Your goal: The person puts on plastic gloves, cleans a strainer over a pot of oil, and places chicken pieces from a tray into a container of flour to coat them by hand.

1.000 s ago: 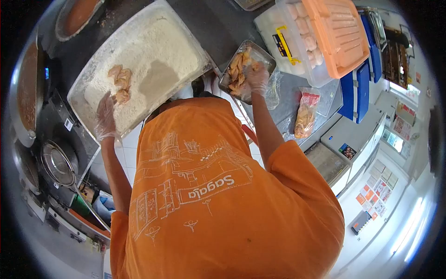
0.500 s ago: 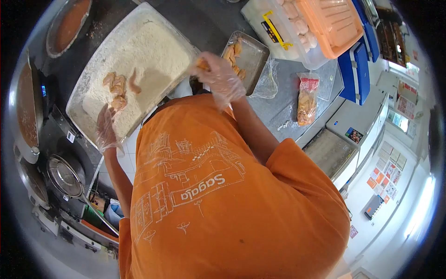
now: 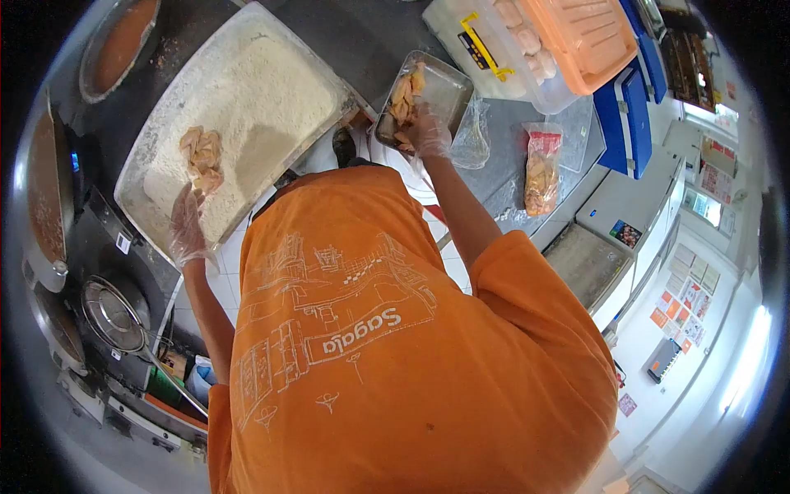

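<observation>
My left hand (image 3: 189, 226), in a clear plastic glove, rests at the near left side of a white tub (image 3: 136, 160) of pale flour. Its fingers are stretched out, their tips at the lower end of a small heap of raw chicken pieces (image 3: 202, 155) lying on the flour. My right hand (image 3: 429, 133), gloved the same way, reaches into a metal tray (image 3: 453, 90) to the right of the tub. Its fingers curl onto raw chicken pieces (image 3: 405, 97) along the tray's left side; the fingertips are partly hidden.
A clear plastic bag (image 3: 471, 142) lies against the tray's right side. Behind stands a clear box (image 3: 494, 53) with an orange lid (image 3: 588, 41). A bag of chicken (image 3: 542, 177) lies farther right. At the left are a pan (image 3: 123, 49) of reddish-brown liquid and a sieve (image 3: 113, 313).
My right hand has moved right, from the tub's edge into the metal tray. The separate chicken piece above the flour no longer shows apart from the heap. My left hand has barely moved.
</observation>
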A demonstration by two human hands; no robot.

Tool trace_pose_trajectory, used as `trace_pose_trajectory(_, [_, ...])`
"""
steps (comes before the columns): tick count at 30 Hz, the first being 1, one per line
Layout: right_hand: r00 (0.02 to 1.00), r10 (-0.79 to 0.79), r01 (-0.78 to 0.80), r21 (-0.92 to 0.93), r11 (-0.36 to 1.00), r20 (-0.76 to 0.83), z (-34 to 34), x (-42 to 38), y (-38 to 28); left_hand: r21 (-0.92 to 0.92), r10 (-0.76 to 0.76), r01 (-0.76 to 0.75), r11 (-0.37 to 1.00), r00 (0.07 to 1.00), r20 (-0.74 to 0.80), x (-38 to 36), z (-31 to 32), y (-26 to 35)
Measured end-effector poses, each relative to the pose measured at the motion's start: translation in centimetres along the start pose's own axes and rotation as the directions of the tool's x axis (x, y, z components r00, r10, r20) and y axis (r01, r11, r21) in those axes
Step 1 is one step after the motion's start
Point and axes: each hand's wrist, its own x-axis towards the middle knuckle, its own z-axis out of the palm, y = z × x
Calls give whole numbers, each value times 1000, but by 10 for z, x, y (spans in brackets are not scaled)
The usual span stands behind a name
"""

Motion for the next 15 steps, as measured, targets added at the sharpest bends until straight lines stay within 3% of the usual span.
trace_pose_trajectory(2, [999, 35, -35, 17, 999, -3, -1, 12, 15, 13, 9, -9, 1000, 1000, 3, -1, -2, 2])
trace_pose_trajectory(4, [912, -390, 367, -170, 915, -127, 11, 41, 55, 51, 25, -25, 998, 1000, -13, -3, -4, 3])
trace_pose_trajectory(5, [911, -392, 370, -168, 914, -126, 2, 46, 57, 53, 24, -23, 998, 1000, -16, -4, -5, 1])
trace_pose_trajectory(6, [973, -163, 186, 139, 973, -161, -12, 50, 54, 24, 4, -4, 1000, 1000, -30, -6, -6, -2])
trace_pose_trajectory(7, [990, 74, -14, 433, 901, -122, -19, 55, 52, -6, -14, 14, 1000, 999, -44, -7, -6, -5])
trace_pose_trajectory(11, [996, -7, 31, 283, 959, -86, 2, 108, 57, 42, -52, 53, 998, 998, -25, -9, 0, -4])
trace_pose_trajectory(13, [960, 27, 35, 217, 975, -279, -8, 106, 21, 112, -41, 41, 993, 999, 3, -14, 7, 10])
trace_pose_trajectory(14, [961, 25, 37, 219, 975, -275, -15, 102, 7, 115, -44, 44, 992, 999, -1, -15, 8, 11])
trace_pose_trajectory(15, [980, 49, -30, 103, 994, -191, -24, 96, -7, 105, -21, 21, 994, 1000, 0, -14, 10, 11])
